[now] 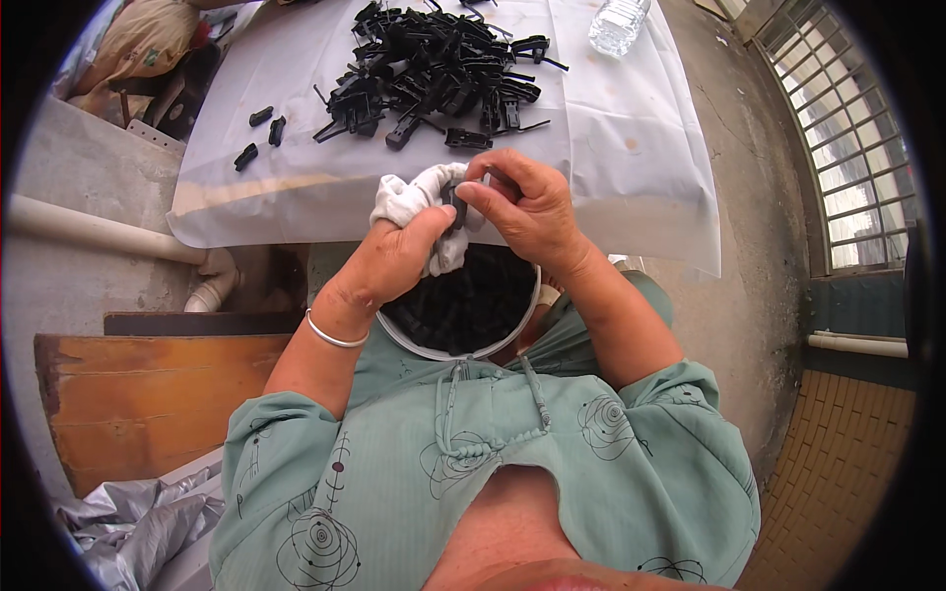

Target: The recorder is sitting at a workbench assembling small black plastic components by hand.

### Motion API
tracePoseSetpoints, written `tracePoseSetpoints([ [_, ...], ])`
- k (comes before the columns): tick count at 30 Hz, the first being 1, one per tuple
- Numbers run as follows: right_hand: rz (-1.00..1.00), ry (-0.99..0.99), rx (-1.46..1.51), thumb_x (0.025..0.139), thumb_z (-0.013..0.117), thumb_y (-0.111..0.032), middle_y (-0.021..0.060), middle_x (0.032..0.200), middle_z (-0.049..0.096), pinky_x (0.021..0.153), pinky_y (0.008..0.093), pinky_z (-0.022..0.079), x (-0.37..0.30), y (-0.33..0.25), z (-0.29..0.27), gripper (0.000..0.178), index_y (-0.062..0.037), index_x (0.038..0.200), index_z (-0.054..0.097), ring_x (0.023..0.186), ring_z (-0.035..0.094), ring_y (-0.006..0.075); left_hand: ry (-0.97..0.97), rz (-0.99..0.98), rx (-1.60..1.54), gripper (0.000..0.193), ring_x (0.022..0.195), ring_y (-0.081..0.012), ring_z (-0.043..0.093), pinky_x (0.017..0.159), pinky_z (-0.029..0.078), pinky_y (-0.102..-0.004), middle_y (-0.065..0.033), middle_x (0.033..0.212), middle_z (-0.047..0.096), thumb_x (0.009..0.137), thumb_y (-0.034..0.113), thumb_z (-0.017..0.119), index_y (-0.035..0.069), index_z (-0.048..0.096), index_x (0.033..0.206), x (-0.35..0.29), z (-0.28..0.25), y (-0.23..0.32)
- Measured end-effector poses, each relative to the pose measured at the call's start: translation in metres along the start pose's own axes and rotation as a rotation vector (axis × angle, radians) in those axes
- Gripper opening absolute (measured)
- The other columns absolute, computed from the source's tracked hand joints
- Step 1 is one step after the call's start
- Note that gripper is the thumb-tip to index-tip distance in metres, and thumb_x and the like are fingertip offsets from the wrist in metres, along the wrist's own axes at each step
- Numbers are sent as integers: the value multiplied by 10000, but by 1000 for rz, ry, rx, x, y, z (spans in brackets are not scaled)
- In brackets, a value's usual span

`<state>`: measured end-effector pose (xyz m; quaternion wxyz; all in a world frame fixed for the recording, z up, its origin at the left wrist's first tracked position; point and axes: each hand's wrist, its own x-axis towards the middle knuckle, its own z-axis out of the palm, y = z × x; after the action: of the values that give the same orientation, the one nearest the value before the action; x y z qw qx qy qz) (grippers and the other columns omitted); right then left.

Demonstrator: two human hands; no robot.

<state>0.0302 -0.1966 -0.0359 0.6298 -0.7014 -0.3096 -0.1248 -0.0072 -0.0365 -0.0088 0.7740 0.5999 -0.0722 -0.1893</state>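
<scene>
My left hand (394, 258) grips a bunched white cloth (409, 197) just above a round white-rimmed bucket (394, 333) on my lap, filled with small black plastic parts. My right hand (527, 209) pinches one small black plastic part (456, 205) against the cloth, thumb and fingers closed on it. Both hands meet at the near edge of a table covered with a white sheet (631, 148). A heap of black plastic clips (439, 69) lies on the sheet beyond the hands.
Three loose black pieces (261, 133) lie left of the heap. A clear plastic bottle (619, 25) lies at the table's far right. A white pipe (99, 231) and a wooden board (148, 394) are at my left, crumpled silver plastic (138, 532) below it. A window grille (847, 148) stands at right.
</scene>
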Motion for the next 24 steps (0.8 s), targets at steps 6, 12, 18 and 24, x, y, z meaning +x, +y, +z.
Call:
tracePoseSetpoints([
  [6, 278, -41, 84, 828, 646, -127, -55, 622, 412, 508, 203, 334, -2, 3, 0, 138, -30, 851, 550, 577, 345, 37, 29, 54, -19, 270, 512, -49, 359, 451, 313, -199, -15, 772, 460, 888, 76, 406, 33, 431, 1154, 0, 1, -9],
  [12, 301, -265, 30, 917, 497, -192, 23, 625, 494, 542, 275, 390, -2, -2, -5, 251, 11, 783, 559, 595, 421, 94, 194, 292, 585, 225, 663, -153, 517, 606, 431, -276, -92, 819, 532, 831, 42, 433, 1, 478, 1048, 7, 1, -9],
  [18, 306, -311, -83, 916, 486, -164, 45, 621, 513, 542, 279, 395, -2, -4, 4, 259, 17, 739, 542, 591, 422, 97, 277, 433, 730, 210, 774, -310, 549, 712, 440, -339, -181, 844, 556, 804, 34, 424, -23, 496, 993, 7, 7, -19],
  [24, 245, -166, 99, 898, 515, -155, 93, 559, 458, 499, 292, 376, -3, 3, 16, 247, 8, 712, 527, 521, 382, 137, 186, 402, 855, 230, 816, -286, 560, 738, 441, -327, -179, 901, 558, 802, 16, 447, -24, 488, 1025, -2, -3, 1],
])
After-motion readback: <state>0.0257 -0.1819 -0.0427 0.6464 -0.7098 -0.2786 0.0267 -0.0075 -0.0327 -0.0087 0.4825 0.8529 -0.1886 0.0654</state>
